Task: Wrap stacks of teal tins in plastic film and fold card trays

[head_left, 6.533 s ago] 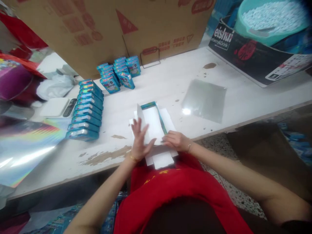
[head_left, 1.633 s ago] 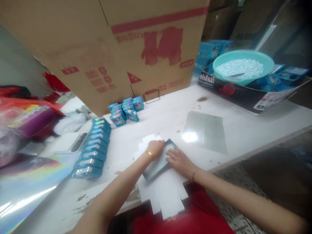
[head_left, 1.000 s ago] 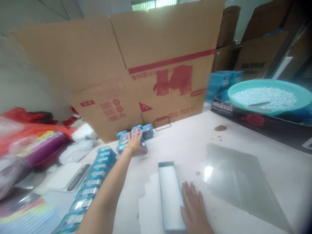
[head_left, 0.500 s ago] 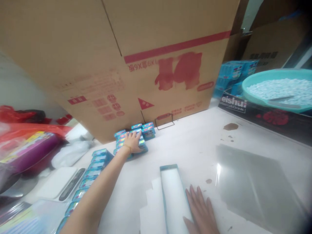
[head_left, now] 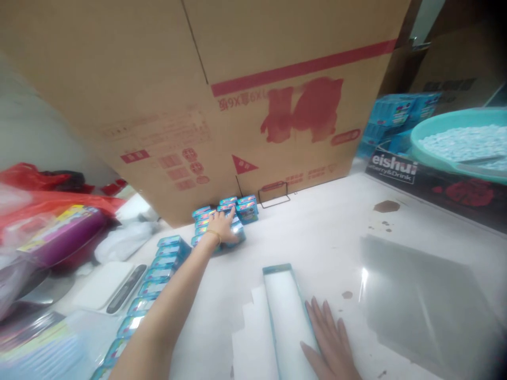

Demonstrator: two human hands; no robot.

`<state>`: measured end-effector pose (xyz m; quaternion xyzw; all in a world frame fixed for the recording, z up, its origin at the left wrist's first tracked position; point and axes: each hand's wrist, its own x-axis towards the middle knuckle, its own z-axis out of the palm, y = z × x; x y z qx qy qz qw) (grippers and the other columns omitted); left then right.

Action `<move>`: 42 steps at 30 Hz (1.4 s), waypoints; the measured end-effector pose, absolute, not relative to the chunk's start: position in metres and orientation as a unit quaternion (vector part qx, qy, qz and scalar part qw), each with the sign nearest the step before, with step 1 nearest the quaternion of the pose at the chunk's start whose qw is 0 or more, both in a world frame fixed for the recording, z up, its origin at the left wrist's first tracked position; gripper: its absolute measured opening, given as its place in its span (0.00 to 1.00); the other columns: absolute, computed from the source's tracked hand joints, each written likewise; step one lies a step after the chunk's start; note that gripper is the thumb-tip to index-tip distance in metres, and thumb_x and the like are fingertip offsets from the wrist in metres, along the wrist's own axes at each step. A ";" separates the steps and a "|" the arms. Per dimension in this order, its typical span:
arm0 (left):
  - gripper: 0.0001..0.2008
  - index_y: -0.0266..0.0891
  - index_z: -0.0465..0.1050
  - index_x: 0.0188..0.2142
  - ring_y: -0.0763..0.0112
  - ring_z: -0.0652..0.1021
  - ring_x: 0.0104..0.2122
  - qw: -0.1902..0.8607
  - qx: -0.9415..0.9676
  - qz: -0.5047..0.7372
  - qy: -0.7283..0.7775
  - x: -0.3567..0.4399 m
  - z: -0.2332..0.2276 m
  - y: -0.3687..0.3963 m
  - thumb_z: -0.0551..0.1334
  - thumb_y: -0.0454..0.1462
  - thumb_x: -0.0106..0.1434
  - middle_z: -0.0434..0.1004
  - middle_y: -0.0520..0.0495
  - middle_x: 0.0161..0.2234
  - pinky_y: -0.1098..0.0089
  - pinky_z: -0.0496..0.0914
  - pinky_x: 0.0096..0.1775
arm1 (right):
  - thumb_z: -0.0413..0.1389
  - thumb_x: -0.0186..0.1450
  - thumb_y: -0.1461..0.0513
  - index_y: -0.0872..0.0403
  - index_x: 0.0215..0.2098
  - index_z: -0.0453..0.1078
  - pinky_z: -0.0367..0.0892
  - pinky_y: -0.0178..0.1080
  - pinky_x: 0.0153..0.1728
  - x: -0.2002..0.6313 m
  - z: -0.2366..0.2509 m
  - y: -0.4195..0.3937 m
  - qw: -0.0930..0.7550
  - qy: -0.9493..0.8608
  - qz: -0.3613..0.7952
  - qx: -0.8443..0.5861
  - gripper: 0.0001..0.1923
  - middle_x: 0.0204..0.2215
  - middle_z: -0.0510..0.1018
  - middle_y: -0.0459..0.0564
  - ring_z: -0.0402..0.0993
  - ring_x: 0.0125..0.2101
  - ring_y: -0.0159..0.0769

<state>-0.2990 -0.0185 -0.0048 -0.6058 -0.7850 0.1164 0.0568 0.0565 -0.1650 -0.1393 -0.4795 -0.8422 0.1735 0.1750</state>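
Note:
My left hand (head_left: 222,226), with a thin bracelet at the wrist, reaches forward onto a cluster of small blue boxes (head_left: 200,222) at the foot of the big carton. Its fingers and thumb are spread over the box tops; I see no box lifted. My right hand (head_left: 329,338) lies flat, fingers stretched, along the right side of a long narrow white piece with blue edges (head_left: 285,311). Its near end runs out of view. White sheets (head_left: 249,338) fan out in steps on its left. A row of similar blue boxes (head_left: 152,287) passes partly behind my left forearm.
A large cardboard carton (head_left: 158,105) walls off the back. At right, a turquoise basin (head_left: 420,140) of small pale pieces stands over a black printed box (head_left: 431,192). A clear sheet (head_left: 420,295) lies right; a white scale-like device (head_left: 105,285) and bags (head_left: 127,240) lie left.
The whole view has shifted slightly to the right. My left hand stays on the box cluster, its index finger and thumb now spread wider. My right hand remains flat beside the white piece.

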 end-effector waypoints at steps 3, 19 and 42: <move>0.59 0.41 0.39 0.66 0.41 0.61 0.55 0.053 -0.588 0.083 -0.803 -0.295 0.002 -0.022 0.67 0.53 0.40 0.62 0.33 0.54 0.52 0.51 0.55 | 0.39 0.69 0.60 0.44 0.67 0.24 0.42 0.63 0.61 0.061 -0.141 -0.163 0.170 -0.846 0.180 -0.471 0.34 0.67 0.44 0.50 0.36 0.65 0.50; 0.56 0.45 0.43 0.65 0.50 0.63 0.52 -0.113 -0.760 -0.088 -0.635 -0.167 0.031 -0.147 0.69 0.52 0.41 0.61 0.40 0.54 0.54 0.55 0.55 | 0.39 0.59 0.72 0.50 0.66 0.19 0.41 0.64 0.60 0.051 -0.114 -0.162 0.174 -0.845 0.189 -0.469 0.44 0.67 0.43 0.52 0.31 0.66 0.47; 0.65 0.36 0.34 0.67 0.39 0.35 0.64 0.055 -0.638 0.179 -0.747 -0.366 0.013 -0.072 0.67 0.57 0.38 0.30 0.35 0.67 0.42 0.33 0.59 | 0.38 0.64 0.69 0.48 0.68 0.27 0.42 0.60 0.62 0.050 -0.122 -0.169 0.198 -0.855 0.171 -0.447 0.37 0.67 0.44 0.46 0.33 0.66 0.43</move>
